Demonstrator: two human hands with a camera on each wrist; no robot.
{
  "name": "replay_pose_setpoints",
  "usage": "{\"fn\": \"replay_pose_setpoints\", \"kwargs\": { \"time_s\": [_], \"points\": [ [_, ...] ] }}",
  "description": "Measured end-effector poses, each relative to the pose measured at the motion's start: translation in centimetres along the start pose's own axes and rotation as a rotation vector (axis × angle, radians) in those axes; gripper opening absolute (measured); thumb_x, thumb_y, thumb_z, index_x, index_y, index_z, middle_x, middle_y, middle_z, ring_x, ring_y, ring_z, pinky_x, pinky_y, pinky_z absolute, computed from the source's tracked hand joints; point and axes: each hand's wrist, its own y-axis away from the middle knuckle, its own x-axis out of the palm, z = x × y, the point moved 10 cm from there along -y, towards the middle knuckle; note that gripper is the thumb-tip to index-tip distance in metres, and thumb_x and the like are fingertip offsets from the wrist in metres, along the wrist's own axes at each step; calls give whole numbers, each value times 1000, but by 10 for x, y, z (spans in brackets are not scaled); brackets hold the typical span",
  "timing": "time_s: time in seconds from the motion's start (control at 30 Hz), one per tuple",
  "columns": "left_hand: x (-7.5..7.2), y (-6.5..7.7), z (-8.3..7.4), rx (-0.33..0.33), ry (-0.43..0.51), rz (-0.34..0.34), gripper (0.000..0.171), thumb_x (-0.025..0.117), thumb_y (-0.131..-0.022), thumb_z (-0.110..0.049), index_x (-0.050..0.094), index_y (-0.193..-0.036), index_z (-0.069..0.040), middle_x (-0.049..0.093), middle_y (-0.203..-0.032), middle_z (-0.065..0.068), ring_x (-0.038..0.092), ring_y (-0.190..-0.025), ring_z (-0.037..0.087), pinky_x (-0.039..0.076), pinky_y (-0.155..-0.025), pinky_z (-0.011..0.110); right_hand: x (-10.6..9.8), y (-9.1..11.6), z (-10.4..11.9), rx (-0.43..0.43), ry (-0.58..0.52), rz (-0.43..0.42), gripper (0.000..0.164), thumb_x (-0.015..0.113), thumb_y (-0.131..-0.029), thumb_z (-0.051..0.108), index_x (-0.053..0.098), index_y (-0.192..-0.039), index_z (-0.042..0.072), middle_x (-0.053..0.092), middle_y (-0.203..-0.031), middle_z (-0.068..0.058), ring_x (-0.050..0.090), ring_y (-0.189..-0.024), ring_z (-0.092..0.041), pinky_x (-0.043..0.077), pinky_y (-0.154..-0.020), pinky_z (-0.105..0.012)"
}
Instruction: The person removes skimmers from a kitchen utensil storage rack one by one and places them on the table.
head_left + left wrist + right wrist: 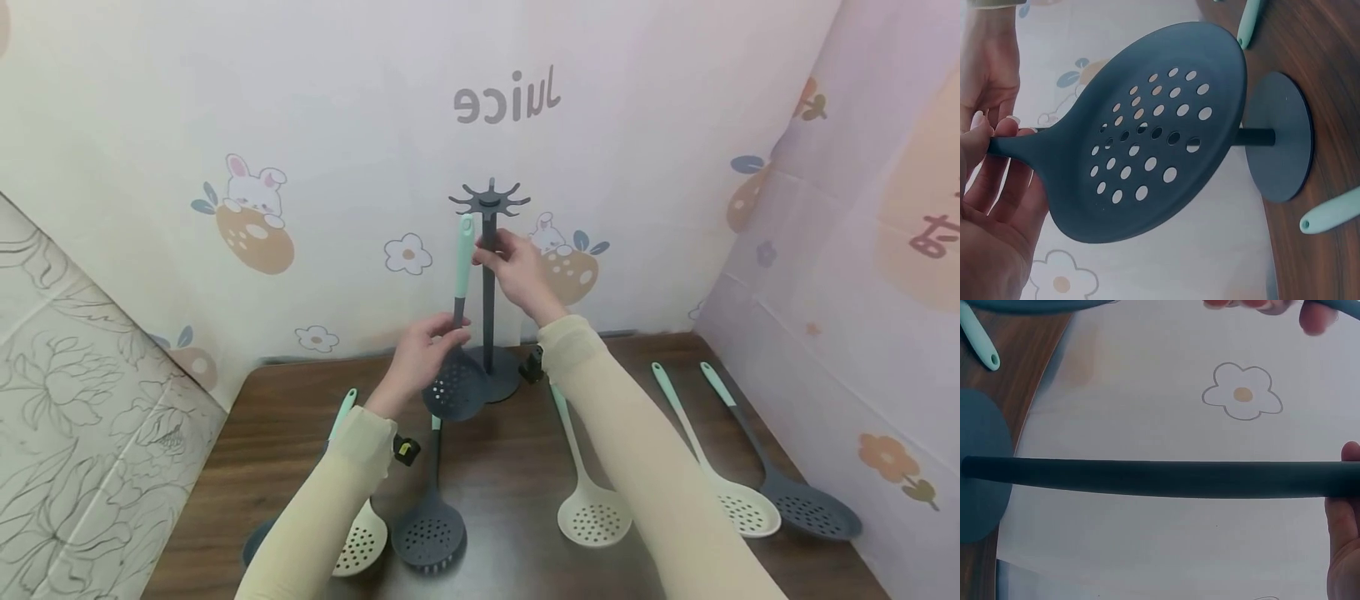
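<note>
My left hand [420, 358] pinches a dark grey skimmer [455, 408] by the lower part of its shaft. The skimmer is upright, its round perforated bowl down and its mint handle [464, 258] up, just in front of a dark utensil stand [489, 325]. In the left wrist view, the fingers hold the neck right above the bowl [1079, 125]. My right hand [521, 271] grips the stand's post high up, below the ring of hooks [489, 200], which carry nothing. The right wrist view has fingers around the post [1166, 479].
Several perforated utensils lie on the brown table [510, 517]: a dark toothed one [431, 533], a white skimmer [592, 521], a white one [750, 510] and a dark one [817, 510] at right. My left sleeve partly covers another white skimmer [363, 542]. A patterned curtain [360, 167] stands behind.
</note>
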Motion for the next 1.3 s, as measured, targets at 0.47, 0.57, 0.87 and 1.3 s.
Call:
{"fn": "replay_pose_setpoints", "kwargs": {
  "time_s": [0.47,0.57,0.87,1.3],
  "points": [
    [-30,18,17,-17,-23,-24,16,65,-98,-21,71,-112,-16,72,-109,0,64,-110,19,51,-95,47,0,0,-3,34,2,3,14,63,-99,25,65,-112,19,72,-102,5,66,-103,-10,46,-100,-43],
    [-39,23,24,-19,-41,-32,15,64,-99,-22,71,-111,-15,72,-107,2,65,-108,19,51,-94,48,1,-1,-3,31,-2,9,13,63,-99,24,65,-111,18,73,-101,5,66,-103,-10,46,-100,-43],
    [-63,38,41,-71,-53,-60,15,65,-99,-23,70,-110,-15,73,-101,2,67,-101,18,51,-91,48,-1,-1,-3,24,-13,6,14,63,-100,23,65,-112,17,72,-101,6,66,-102,-10,47,-98,-42],
    [-95,61,60,-149,-89,-89,20,62,-100,-23,70,-114,-12,74,-100,5,68,-103,24,51,-93,52,-1,0,-3,27,-10,2,13,63,-100,25,65,-111,19,73,-101,6,65,-104,-11,47,-98,-43]
  ]
}}
